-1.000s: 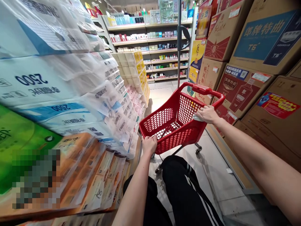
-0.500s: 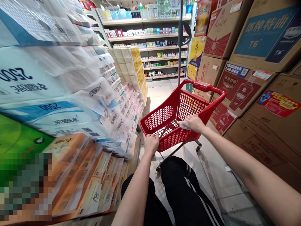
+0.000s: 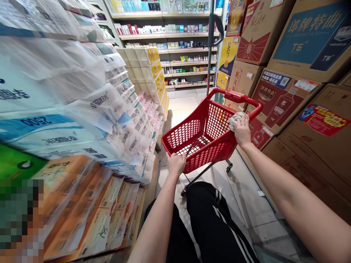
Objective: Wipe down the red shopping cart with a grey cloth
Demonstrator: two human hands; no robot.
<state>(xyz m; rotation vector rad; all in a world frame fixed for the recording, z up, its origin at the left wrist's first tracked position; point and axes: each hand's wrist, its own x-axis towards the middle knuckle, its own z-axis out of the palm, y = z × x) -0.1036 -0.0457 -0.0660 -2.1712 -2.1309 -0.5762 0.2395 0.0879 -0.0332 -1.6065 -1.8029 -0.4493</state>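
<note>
A red plastic shopping cart (image 3: 208, 155) with perforated basket walls stands in front of my knees, on a metal frame with casters. My left hand (image 3: 177, 163) is closed over the rim at the basket's near left corner. In my right hand (image 3: 242, 130) is a crumpled pale grey cloth (image 3: 236, 118), pressed against the cart's right side rim below the handle (image 3: 237, 98). Part of the cloth is hidden under my fingers. The basket's bottom shows bare grid with a dark bar-like piece across it.
Wrapped tissue packs (image 3: 117, 109) are piled high at left, with orange packages (image 3: 79, 204) lower down. Cardboard cartons (image 3: 287, 106) are stacked at right. A grey pole (image 3: 210, 54) rises behind the cart. Shelves of small goods (image 3: 167, 36) stand across the far end of the tiled aisle.
My right hand has moved with the cloth from over the near basket rim to the right side rim, farther right and up. My left hand keeps its hold on the corner.
</note>
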